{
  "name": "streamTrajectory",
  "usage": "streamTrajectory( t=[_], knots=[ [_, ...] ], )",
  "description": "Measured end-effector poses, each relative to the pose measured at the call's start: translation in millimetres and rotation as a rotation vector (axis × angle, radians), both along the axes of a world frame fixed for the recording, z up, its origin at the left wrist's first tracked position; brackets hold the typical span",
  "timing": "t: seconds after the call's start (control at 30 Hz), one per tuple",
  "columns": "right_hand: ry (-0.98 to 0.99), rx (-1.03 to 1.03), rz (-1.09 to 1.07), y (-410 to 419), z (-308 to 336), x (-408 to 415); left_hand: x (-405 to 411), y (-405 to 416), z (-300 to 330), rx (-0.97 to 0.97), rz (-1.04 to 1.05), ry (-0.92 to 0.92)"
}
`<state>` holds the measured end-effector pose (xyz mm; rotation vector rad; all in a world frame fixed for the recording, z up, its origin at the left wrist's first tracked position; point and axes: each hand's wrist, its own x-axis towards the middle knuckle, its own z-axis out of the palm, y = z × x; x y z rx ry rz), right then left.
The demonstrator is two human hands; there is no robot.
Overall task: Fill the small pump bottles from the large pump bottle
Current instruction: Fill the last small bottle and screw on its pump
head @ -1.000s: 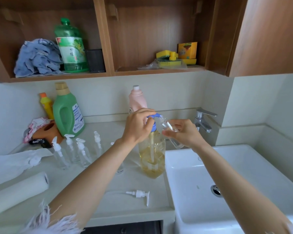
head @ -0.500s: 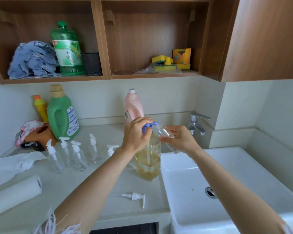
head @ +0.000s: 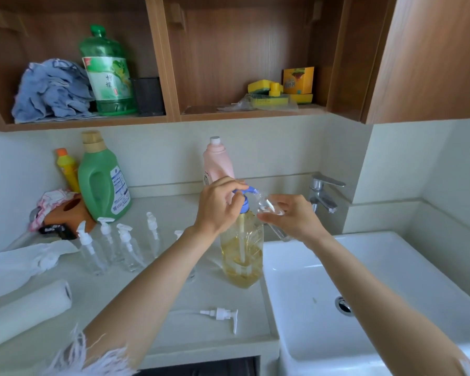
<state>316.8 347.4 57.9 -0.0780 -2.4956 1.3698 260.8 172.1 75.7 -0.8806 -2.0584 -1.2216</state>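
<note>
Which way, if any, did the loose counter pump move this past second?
No. The loose pump sits where it was, front-left of the large pump bottle; only the view shifted.

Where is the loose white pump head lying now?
The loose white pump head lies on the counter near its front edge, in front of the large pump bottle, left of the sink.

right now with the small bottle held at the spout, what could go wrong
1. The right hand holds the small clear bottle tilted at the blue pump head; if its narrow mouth sits off the nozzle, soap may run over the fingers.
2. The left hand presses on top of the large bottle, which stands near the sink edge and might tip or slide.
</note>
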Motion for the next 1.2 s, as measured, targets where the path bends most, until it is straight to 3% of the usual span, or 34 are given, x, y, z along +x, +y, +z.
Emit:
streamTrajectory(
  t=[0.3, 0.63, 0.73, 0.93, 1.2],
  knots=[
    [0.026, 0.0, 0.026, 2, -2, 7, 1, -1, -11, -0.017, 0.022, 0.012],
    [0.06, -0.132, 0.125, -2, 3, 4, 3, -6, 35, -0.168, 0.043, -0.111],
    [0.051, -0.134, 0.146, 1, 3, 0, -5, 6, 56, -0.143, 0.099, -0.248],
    [0.053, -0.182, 0.192, 8, -1, -6, -16, 18, 39, -0.464, 0.127, -0.541],
    [0.021, -0.176, 0.231, 8, -15, -11, -10, 20, 19, -0.639, 0.251, -0.508]
  ],
)
